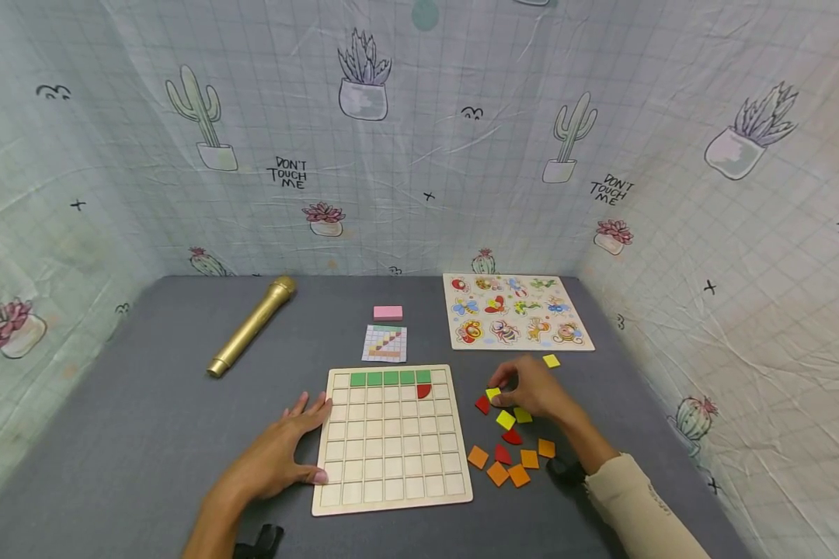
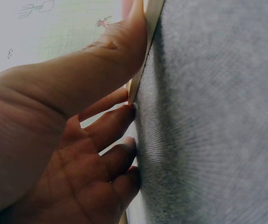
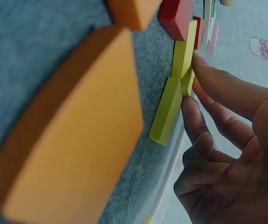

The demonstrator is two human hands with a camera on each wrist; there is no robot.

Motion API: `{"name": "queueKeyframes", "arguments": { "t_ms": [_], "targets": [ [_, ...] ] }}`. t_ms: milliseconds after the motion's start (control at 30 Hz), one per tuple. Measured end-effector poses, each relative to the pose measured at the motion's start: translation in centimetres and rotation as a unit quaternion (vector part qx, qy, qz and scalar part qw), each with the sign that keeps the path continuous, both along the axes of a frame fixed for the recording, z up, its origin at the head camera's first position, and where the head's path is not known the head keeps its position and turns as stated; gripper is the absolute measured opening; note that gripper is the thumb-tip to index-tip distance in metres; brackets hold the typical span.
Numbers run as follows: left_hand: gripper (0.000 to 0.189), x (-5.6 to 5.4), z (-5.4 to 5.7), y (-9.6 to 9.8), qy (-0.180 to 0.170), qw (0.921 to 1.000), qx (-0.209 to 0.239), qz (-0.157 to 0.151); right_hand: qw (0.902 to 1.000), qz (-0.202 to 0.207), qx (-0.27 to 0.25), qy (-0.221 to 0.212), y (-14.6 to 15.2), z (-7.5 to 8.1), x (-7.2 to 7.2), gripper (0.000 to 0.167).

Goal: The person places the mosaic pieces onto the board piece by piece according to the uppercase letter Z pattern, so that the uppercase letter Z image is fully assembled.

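A wooden grid board (image 1: 392,466) lies on the table with several green square tiles (image 1: 390,378) along its top row. One red quarter-round tile (image 1: 423,391) sits in the row below, toward the right. My left hand (image 1: 276,450) rests at the board's left edge, fingers spread, thumb over the lower left rim. To the right of the board, my right hand (image 1: 531,386) pinches a yellow square tile (image 1: 492,394) between thumb and fingers. Other yellow tiles (image 1: 506,420), red tiles (image 1: 503,453) and orange tiles (image 1: 498,473) lie loose around and below it.
Behind the board lie a small pattern card (image 1: 384,344) and a pink block (image 1: 388,313). A gold microphone-shaped tube (image 1: 252,328) lies at the back left. An insect picture board (image 1: 517,312) is at the back right. Printed cloth (image 1: 419,155) walls the table.
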State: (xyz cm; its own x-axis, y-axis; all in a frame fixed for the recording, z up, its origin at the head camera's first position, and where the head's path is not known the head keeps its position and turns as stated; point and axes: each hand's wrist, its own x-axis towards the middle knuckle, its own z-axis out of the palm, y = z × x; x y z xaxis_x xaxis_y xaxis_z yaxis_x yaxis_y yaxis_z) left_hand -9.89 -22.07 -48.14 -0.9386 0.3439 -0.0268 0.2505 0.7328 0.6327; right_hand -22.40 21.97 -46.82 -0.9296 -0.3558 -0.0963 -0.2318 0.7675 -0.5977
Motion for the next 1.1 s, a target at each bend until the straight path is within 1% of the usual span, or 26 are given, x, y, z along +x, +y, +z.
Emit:
{"name": "queueKeyframes", "arguments": {
  "t_ms": [200, 300, 433, 533, 633, 767, 933, 1100],
  "targets": [
    [0.111, -0.1, 0.0, -0.1, -0.002, 1.0000, -0.004, -0.001, 0.9998, -0.012, 0.012, 0.005, -0.4, 0.0, 0.0, 0.016],
    [0.111, -0.1, -0.1, -0.1, -0.002, 1.0000, -0.003, 0.000, 0.9999, -0.014, 0.001, 0.009, -0.6, 0.1, 0.0, 0.015],
    [0.111, -0.1, -0.1, -0.1, 0.002, 1.0000, -0.001, -0.001, 0.9995, -0.004, -0.019, 0.023, -1.1, 0.3, 0.0, 0.008],
    [0.112, -0.1, 0.0, -0.1, 0.002, 1.0000, -0.002, -0.002, 0.9992, -0.002, -0.020, 0.034, -1.6, 0.6, 0.1, 0.007],
    [0.112, -0.1, 0.1, -0.1, 0.000, 1.0000, -0.004, -0.002, 0.9991, -0.001, -0.024, 0.034, -2.4, 0.8, -0.1, 0.008],
    [0.112, -0.1, 0.1, -0.1, 0.004, 1.0000, -0.007, -0.002, 0.9986, 0.005, -0.045, 0.026, -3.7, 1.1, -0.2, 0.011],
    [0.111, 0.0, 0.1, -0.1, 0.005, 1.0000, -0.006, -0.003, 0.9980, 0.007, -0.060, 0.021, -5.6, 1.3, -0.1, 0.013],
    [0.110, -0.1, 0.0, -0.1, 0.003, 1.0000, -0.004, -0.005, 0.9975, 0.016, -0.063, 0.028, -7.4, 1.3, -0.3, 0.015]
  ]
}}
